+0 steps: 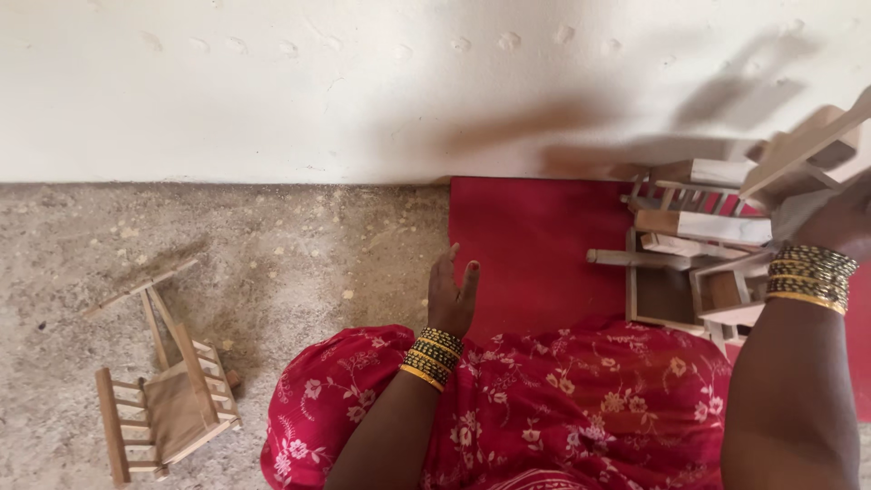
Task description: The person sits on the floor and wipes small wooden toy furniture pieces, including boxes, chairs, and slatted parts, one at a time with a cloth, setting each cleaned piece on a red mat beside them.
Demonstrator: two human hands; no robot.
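Left hand (451, 295) loose, fingers spread and grasping nothing, hovering over red cloth mat (526, 245); right hand (839, 222) mostly hidden, grip impossible to tell, raised with pale wooden frame piece (803, 150) above heaped small unpainted wooden chair frames (694, 263), apparently for sorting.

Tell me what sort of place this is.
Probably a home workshop on the floor: a rough concrete floor against a plain white wall, a red mat, and small unfinished wooden chairs piled beside the seated person.
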